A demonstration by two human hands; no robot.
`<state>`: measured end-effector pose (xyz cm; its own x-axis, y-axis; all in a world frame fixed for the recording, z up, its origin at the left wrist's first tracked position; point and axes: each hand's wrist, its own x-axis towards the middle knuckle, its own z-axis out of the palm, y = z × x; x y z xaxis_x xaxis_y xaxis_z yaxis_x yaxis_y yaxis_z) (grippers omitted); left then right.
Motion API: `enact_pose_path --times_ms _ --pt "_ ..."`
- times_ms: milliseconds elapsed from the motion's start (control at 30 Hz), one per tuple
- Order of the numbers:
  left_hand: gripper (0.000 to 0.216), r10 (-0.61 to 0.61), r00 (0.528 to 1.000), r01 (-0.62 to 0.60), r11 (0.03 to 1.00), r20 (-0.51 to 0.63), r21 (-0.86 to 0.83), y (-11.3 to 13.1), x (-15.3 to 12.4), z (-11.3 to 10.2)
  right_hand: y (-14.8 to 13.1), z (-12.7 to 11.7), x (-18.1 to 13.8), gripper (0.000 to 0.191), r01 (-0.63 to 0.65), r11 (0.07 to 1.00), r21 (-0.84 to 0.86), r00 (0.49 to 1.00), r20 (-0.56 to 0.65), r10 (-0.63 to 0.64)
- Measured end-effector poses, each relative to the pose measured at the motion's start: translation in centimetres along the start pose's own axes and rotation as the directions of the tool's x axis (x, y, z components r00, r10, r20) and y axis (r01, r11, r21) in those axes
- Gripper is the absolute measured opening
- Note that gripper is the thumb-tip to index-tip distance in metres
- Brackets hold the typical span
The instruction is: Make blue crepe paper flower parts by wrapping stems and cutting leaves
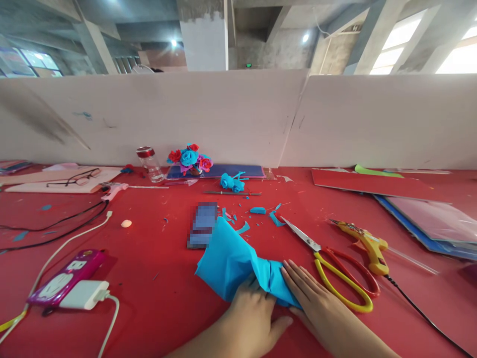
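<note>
While the left hand (253,303) sits with its fingers partly hidden in a fold of blue paper (231,263) at lower centre, their grip impossible to tell, the right hand (316,298) lies flat and open on the paper. Two glue guns, one yellow (363,241) at right and one pink (116,189) at left, share the tabletop (156,308) with one pair of scissors (316,247). Above centre lie two blue flowers (226,181); left of them stands one red-capped bottle (149,167), contents unclear.

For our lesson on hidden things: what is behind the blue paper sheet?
Behind the blue sheet lie a phone, its lower right part covered, and blue scraps on the red table. Whatever else the sheet hides cannot be seen.
</note>
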<state>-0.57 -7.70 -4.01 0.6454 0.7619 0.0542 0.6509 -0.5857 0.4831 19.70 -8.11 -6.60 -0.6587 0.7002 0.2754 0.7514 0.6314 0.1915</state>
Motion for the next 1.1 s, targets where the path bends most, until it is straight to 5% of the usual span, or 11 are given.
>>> enact_pose_path --times_ms 200,333,367,433,467,533,667,767,867,967,1100 --pt "0.047 0.065 0.993 -0.067 0.998 0.102 0.008 -0.5 0.0 -2.2 0.3 -0.3 -0.7 0.059 0.036 0.999 -0.001 0.996 0.078 -0.036" --pt "0.043 -0.082 0.972 0.038 0.979 0.220 0.200 0.5 -0.8 -4.3 0.3 -0.7 -0.8 0.057 0.055 0.998 -0.043 0.994 0.099 -0.051" --pt "0.035 -0.057 0.961 -0.014 0.968 0.272 0.252 0.8 -1.0 -4.9 0.3 -0.8 -0.7 0.056 0.057 0.998 -0.040 0.993 0.107 -0.052" --pt "0.011 0.204 0.923 -0.292 0.925 0.327 0.245 1.2 -1.3 -6.2 0.4 -1.0 -0.5 0.051 0.063 0.998 -0.009 0.991 0.116 -0.062" --pt "0.011 0.380 0.892 -0.435 0.869 0.245 0.237 1.2 -1.2 -6.9 0.4 -1.2 -0.4 0.049 0.062 0.998 0.014 0.991 0.122 -0.063" --pt "0.026 0.528 0.849 -0.484 0.758 0.025 0.437 0.6 -1.0 -8.2 0.6 -1.6 -0.3 0.048 0.050 0.997 0.057 0.989 0.134 -0.057" --pt "0.026 0.419 0.906 -0.295 0.723 -0.057 0.625 -2.5 -0.5 -10.0 1.2 -2.4 -0.3 0.048 0.042 0.989 0.142 0.982 0.175 -0.067" --pt "0.024 0.346 0.932 -0.251 0.827 -0.104 0.503 -5.6 -0.7 -11.0 1.8 -2.8 -0.6 0.049 0.026 0.971 0.239 0.973 0.217 -0.079" --pt "0.028 0.251 0.941 -0.216 0.962 -0.226 0.169 -8.1 -1.1 -11.6 2.3 -3.0 -0.8 0.050 -0.007 0.946 0.323 0.966 0.248 -0.077" --pt "0.032 0.120 0.984 -0.139 0.979 -0.132 -0.151 -9.5 -1.4 -11.6 2.4 -3.1 -0.9 0.049 -0.045 0.926 0.375 0.966 0.252 -0.055" --pt "0.026 0.130 0.991 -0.134 0.967 -0.032 -0.215 -10.6 -2.3 -11.6 2.5 -2.8 -1.0 0.049 -0.053 0.922 0.384 0.967 0.249 -0.048"
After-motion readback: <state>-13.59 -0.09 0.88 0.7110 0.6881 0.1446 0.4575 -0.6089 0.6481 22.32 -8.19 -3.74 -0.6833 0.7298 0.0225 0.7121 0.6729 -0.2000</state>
